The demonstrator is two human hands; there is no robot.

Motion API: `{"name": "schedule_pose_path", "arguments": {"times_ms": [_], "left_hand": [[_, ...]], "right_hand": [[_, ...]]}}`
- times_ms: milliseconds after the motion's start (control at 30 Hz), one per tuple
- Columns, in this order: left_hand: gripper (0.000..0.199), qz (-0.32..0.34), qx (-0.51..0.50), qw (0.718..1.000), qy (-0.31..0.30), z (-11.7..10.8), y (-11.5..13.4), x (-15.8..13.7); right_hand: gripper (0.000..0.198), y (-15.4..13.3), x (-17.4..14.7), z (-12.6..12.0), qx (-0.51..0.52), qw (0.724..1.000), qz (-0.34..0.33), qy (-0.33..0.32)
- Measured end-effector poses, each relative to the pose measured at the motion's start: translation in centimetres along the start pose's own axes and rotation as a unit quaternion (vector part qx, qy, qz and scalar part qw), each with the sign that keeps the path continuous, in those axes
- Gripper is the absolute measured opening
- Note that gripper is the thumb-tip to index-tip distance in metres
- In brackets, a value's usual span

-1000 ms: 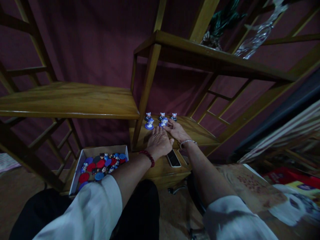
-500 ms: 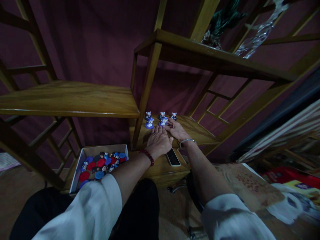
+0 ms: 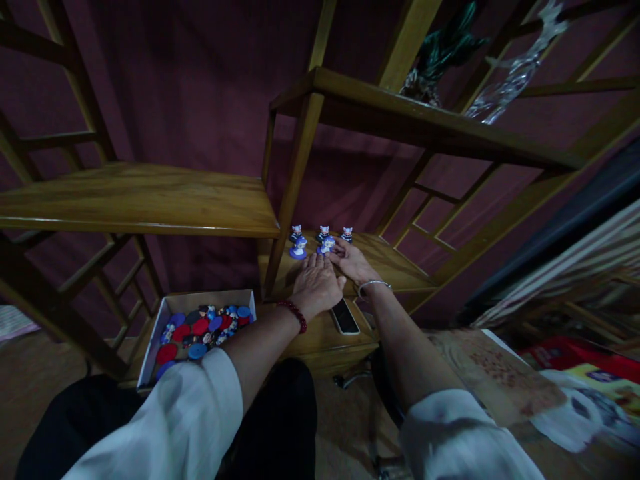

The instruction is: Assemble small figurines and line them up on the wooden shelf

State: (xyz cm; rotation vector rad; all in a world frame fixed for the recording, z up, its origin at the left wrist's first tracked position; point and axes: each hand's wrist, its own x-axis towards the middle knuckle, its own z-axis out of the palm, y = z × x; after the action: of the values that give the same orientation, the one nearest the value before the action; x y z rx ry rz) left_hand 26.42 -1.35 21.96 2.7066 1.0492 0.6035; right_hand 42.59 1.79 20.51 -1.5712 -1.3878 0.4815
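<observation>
Two small purple-and-white figurines on round purple bases stand in front on the low shelf: one figurine at the left [image 3: 299, 248], the other figurine [image 3: 326, 245] at my fingertips. Behind them is a row of three dark figurines with whitish, eared heads, the middle dark figurine [image 3: 324, 231] among them. My right hand [image 3: 353, 261] has its thumb and fingertips at the right side of the nearer purple figurine, closed on its edge. Just in front of that base, my left hand [image 3: 319, 281] lies palm down with fingers stretched out; whether its fingertips touch the base is unclear.
A white-walled open box [image 3: 159, 340] with several figurines and coloured discs sits at the lower left. A phone [image 3: 345, 317] lies below my hands. The upper shelf [image 3: 400, 107] overhangs, carrying a glass ornament [image 3: 520, 70]. A wooden post [image 3: 295, 180] stands left of the figurines.
The view has shifted slightly. Both hands stay at the nearer purple figurine, and no figurine has visibly moved on the shelf.
</observation>
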Motion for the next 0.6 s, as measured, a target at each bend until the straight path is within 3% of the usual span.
{"name": "schedule_pose_path", "arguments": {"times_ms": [233, 433, 600], "left_hand": [[0.065, -0.007, -0.009, 1.000, -0.008, -0.16, 0.08, -0.02], [0.060, 0.010, 0.002, 0.999, 0.038, 0.15, 0.04, -0.24], [0.050, 0.028, -0.001, 0.996, 0.081, 0.38, -0.21, -0.54]], "right_hand": [[0.049, 0.75, 0.27, -0.08, -0.014, 1.000, -0.017, 0.016], [0.048, 0.45, 0.10, -0.15, -0.029, 0.998, -0.018, 0.061], [0.047, 0.15, -0.67, -0.36, -0.008, 0.990, 0.010, 0.137]]}}
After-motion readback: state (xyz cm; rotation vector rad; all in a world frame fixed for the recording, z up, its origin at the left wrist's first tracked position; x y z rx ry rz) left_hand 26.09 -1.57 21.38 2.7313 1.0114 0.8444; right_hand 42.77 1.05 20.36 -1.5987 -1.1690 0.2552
